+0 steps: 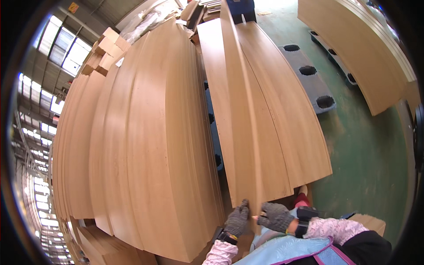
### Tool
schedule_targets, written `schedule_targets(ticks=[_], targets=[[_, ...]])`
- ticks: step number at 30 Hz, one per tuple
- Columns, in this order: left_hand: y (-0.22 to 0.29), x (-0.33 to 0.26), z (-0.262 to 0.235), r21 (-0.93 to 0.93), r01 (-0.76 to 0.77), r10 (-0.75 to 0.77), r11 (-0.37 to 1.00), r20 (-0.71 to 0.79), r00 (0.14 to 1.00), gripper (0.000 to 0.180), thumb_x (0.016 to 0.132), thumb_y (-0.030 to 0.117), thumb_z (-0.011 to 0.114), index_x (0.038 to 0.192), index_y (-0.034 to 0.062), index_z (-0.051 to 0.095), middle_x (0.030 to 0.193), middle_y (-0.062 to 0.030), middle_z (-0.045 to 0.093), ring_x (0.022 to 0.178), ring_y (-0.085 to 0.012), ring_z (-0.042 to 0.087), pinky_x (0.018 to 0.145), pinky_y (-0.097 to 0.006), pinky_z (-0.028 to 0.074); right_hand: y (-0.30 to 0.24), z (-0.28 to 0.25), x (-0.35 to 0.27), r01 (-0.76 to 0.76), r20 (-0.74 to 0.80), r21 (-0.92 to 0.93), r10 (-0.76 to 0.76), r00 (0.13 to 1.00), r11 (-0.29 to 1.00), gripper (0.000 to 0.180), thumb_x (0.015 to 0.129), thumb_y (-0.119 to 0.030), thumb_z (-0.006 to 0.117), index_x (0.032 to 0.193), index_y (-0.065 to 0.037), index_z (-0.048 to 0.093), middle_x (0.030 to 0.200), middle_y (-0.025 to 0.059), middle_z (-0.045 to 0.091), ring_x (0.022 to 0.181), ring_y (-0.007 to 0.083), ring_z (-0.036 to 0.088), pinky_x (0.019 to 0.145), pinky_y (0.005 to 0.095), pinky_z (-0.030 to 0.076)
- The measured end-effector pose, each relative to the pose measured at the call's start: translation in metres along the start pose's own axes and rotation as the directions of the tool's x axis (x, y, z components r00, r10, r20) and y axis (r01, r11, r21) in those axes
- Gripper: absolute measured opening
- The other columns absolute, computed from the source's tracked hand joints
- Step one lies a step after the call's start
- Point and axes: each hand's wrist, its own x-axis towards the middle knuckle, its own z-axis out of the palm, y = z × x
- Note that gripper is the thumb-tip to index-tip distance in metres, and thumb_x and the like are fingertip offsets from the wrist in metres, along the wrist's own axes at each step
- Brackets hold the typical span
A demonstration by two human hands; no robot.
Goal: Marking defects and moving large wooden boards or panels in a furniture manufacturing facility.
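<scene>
Left of your tilted wooden panel (244, 145) stands a tall panel stack (148, 132); uneven support could tip yours, scraping the boards (287, 110) lying right. Your left gloved hand (237, 220) touches its near end, closure unclear; your right gloved hand (276, 217) curls closed, gripping its right edge.

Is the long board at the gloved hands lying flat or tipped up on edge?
Tipped up on edge: the long board shows its narrow edge running lengthwise above the flat panels beneath. Exact lean: cannot tell.
</scene>
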Motion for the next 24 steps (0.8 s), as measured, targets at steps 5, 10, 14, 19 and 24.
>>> schedule_targets(ticks=[5,10,14,19,24], targets=[[-0.015,-0.028,-0.061,-0.337,-0.116,0.100,0.934,-0.065,0.993,0.032,0.098,0.021,0.048,0.121,0.0021,0.058,0.105,-0.0114,0.066,0.091,-0.0193,0.064,0.084,-0.029,0.049,-0.050,0.032,0.044,0.170,0.126,0.216,-0.200,0.972,0.961,0.044,0.086,-0.049,0.060,0.094,-0.006,0.058,0.086,0.0209,0.063,0.083,0.0393,0.062,0.070,0.0457,0.049],[0.005,-0.048,-0.111,-0.106,0.077,-0.096,0.991,-0.189,0.977,0.028,0.099,0.026,0.048,0.106,0.0035,0.063,0.087,-0.0021,0.064,0.079,-0.0140,0.059,0.070,-0.029,0.048,-0.059,0.071,0.086,0.149,0.218,0.444,-0.268,0.939,0.883,0.042,0.088,-0.047,0.058,0.099,-0.006,0.055,0.088,0.0199,0.062,0.085,0.0395,0.060,0.072,0.0449,0.047],[-0.019,-0.052,-0.127,-0.114,0.044,-0.079,0.993,-0.329,0.941,0.035,0.101,0.031,0.045,0.107,0.0010,0.061,0.087,-0.0065,0.063,0.076,-0.0152,0.058,0.067,-0.030,0.047,-0.058,0.095,0.102,0.089,0.272,0.573,-0.291,0.917,0.815,0.036,0.088,-0.042,0.059,0.099,-0.008,0.054,0.087,0.0173,0.061,0.084,0.0370,0.061,0.072,0.0439,0.047],[-0.028,-0.055,-0.137,0.168,-0.066,0.124,0.984,-0.360,0.925,0.031,0.089,0.022,0.065,0.109,-0.0010,0.058,0.095,-0.0130,0.066,0.084,-0.0227,0.063,0.075,-0.035,0.050,-0.025,0.129,0.116,-0.025,0.322,0.484,-0.151,0.935,0.874,0.041,0.088,-0.041,0.056,0.108,-0.006,0.058,0.107,0.0183,0.060,0.101,0.0351,0.059,0.085,0.0414,0.046],[-0.025,-0.040,-0.132,0.249,0.026,0.072,0.968,-0.373,0.925,0.033,0.083,0.017,0.072,0.107,-0.0011,0.057,0.095,-0.0132,0.066,0.086,-0.0228,0.063,0.076,-0.035,0.050,0.056,0.163,0.092,-0.289,0.407,0.193,0.192,0.893,0.938,0.051,0.088,-0.048,0.047,0.095,-0.001,0.066,0.113,0.0199,0.061,0.104,0.0372,0.059,0.089,0.0437,0.045]])
